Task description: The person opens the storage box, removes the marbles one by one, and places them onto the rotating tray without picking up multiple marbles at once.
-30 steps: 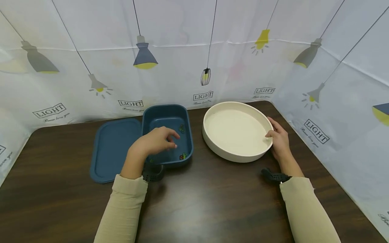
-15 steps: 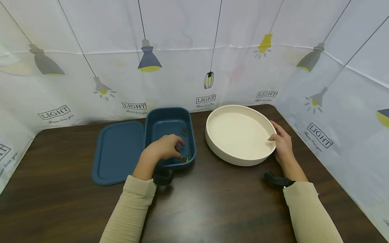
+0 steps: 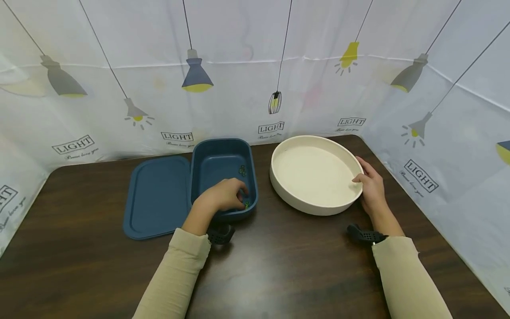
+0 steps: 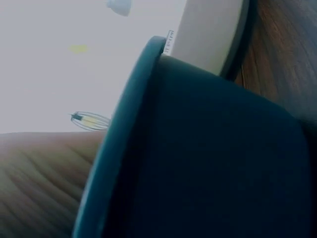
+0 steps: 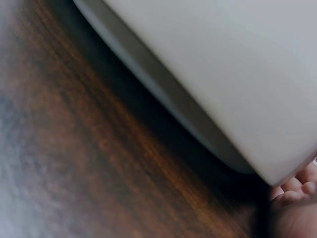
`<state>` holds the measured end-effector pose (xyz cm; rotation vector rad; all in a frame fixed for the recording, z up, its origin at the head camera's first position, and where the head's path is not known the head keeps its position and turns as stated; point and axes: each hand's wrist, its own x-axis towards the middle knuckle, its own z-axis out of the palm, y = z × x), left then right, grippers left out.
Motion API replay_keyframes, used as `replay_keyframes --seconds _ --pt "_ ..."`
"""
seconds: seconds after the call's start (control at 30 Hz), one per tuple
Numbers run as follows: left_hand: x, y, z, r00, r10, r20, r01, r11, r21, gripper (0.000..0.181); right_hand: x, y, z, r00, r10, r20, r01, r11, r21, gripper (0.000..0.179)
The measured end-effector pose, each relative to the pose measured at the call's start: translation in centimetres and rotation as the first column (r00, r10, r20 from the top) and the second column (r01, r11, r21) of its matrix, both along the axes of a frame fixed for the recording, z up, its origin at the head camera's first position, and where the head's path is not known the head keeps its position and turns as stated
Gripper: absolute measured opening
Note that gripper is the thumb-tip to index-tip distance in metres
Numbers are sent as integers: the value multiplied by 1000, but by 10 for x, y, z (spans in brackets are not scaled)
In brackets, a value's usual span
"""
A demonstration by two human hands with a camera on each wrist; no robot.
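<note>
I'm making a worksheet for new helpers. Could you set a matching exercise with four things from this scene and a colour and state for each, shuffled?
Things:
1. box
2. lid
3. dish
4. table

Descriptions:
A. cream, round, with a low wall
B. dark brown, under the others
C. blue and flat
D. blue, walled, with small items inside

Pairs: 1-D, 2-C, 3-A, 4-B
</note>
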<state>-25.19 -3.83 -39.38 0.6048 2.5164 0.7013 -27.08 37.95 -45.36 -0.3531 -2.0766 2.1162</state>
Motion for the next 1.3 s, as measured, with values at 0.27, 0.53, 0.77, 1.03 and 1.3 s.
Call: replay_keyframes --seconds 0.27,0.53,0.77,1.03,1.3 --pt "-2 1 -1 1000 -13 -21 13 999 35 22 -3 -3 4 1000 -3 -1 3 1000 1 76" --pt "-4 3 -3 998 -16 -53 18 999 42 12 -7 -3 4 1000 3 -3 -3 1000 -2 77" --pt "-4 6 -6 999 -3 -52 4 1000 29 8 -6 -3 3 1000 2 -8 -3 1000 -10 77" --pt "-5 8 -11 998 0 -56 2 999 37 5 -2 -2 3 1000 -15 -2 15 1000 10 76" --pt "-6 5 -15 997 49 -57 -42 993 112 3 1 -2 0 1000 -16 12 15 1000 16 77"
